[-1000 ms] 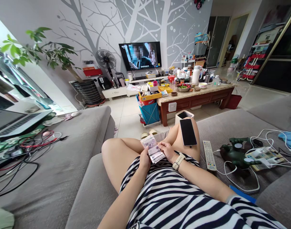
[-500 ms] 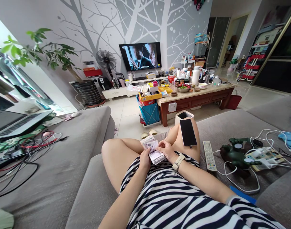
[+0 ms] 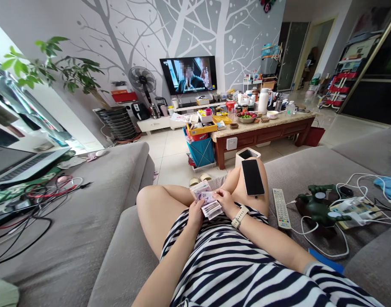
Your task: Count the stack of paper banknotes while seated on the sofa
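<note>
A folded stack of pale purple banknotes (image 3: 212, 209) lies between my hands above my lap. My left hand (image 3: 195, 213) grips the stack from the left, its thumb on top. On the other side, the fingers of my right hand (image 3: 225, 201) pinch the edge of a note marked 5. More notes fan out beyond the thumbs. The right wrist wears a cream watch (image 3: 240, 217). A smartphone (image 3: 253, 177) with a dark screen rests on my right leg, close to the right hand.
A remote control (image 3: 281, 209) and a dark green figure (image 3: 317, 207) with white cables lie on the sofa at right. At left are a laptop (image 3: 25, 164) and tangled cords. A cluttered coffee table (image 3: 262, 132) and a blue bin (image 3: 201, 152) stand ahead.
My fingers have shifted slightly on the banknotes. The upper note has moved a little to the right, and the edges of the lower notes have spread apart more.
</note>
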The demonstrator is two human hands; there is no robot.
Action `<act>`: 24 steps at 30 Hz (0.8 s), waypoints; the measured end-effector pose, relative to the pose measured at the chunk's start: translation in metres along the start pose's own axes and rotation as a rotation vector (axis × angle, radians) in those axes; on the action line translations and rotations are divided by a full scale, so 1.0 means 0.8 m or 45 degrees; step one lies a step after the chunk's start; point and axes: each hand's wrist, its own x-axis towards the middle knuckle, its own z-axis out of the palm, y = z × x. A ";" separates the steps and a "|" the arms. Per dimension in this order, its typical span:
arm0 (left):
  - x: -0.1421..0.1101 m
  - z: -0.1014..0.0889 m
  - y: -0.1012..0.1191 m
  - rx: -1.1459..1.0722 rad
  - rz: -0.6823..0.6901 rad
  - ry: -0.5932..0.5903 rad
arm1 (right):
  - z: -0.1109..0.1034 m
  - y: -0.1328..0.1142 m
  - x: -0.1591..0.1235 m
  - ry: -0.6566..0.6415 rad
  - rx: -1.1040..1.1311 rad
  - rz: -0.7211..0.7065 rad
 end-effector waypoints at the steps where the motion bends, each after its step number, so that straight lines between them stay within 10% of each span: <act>1: 0.001 0.000 -0.001 -0.003 0.010 0.001 | 0.000 0.000 0.000 0.001 -0.005 -0.007; 24: 0.009 0.001 -0.006 -0.066 0.052 0.006 | 0.006 -0.016 -0.008 -0.018 0.028 -0.005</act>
